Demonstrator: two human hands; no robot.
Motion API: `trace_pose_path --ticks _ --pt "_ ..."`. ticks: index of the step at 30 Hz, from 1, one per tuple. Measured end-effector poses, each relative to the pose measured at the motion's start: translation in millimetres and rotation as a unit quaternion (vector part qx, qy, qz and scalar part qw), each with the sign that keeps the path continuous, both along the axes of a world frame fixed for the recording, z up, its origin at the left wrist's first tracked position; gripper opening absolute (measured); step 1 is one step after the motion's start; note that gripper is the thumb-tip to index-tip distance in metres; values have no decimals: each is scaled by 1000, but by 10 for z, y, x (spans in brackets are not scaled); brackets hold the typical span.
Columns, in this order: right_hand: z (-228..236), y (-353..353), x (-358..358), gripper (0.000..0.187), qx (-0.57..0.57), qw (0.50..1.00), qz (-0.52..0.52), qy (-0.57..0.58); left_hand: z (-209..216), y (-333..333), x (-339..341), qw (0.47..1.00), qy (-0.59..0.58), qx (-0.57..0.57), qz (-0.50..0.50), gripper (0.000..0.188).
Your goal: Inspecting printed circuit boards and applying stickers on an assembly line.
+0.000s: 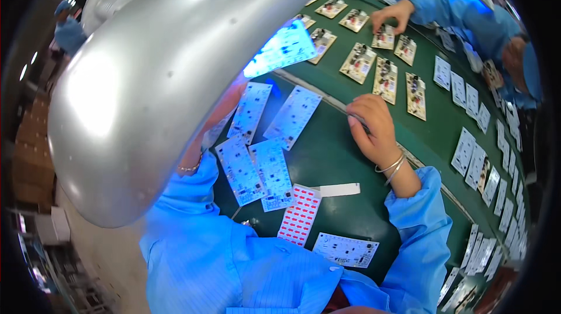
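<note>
My left hand [229,102] is largely hidden behind the silver lamp hood [140,74]. Just past its fingers, a brightly blue-lit circuit board [283,49] tilts above the bench, apparently in its grip, though the fingertips are covered. My right hand [373,127] rests loosely curled by the metal strip bordering the bench, thumb apart from the fingers, nothing in it. Between my arms lie white circuit boards: an upper left one [249,112], an upper right one [294,116] and an overlapping pair [239,171]. Nearer me are a sheet of red arrow stickers [300,214] and another board [346,249].
Beyond the metal strip [444,188], a green surface [435,133] carries several boards with tall components [385,80] and rows of flat white boards [463,150]. Across it, a co-worker's hand [392,17] touches one board. A white paper strip [340,190] lies beside the sticker sheet.
</note>
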State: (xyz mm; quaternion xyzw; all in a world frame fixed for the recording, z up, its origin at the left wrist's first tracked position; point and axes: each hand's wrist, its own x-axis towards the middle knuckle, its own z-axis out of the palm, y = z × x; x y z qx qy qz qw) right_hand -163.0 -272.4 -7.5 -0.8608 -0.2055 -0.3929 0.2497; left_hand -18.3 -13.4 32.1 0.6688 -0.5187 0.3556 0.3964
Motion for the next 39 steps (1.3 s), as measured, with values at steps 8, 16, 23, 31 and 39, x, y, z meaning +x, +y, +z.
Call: trace_pose_path --ticks 8,16,23,31,39 --pt "206 449 380 60 169 983 31 67 -52 -8 -80 999 -31 18 22 82" --pt "192 508 304 58 191 976 32 104 8 -29 -121 998 -34 54 20 85" --pt "222 431 310 56 260 959 61 97 -6 -191 -160 965 241 0 -99 74" --pt "289 304 355 47 238 967 11 87 -144 -377 -160 588 725 -34 -357 43" --pt "396 336 290 70 345 907 220 104 -242 -313 -17 370 774 -78 -509 46"
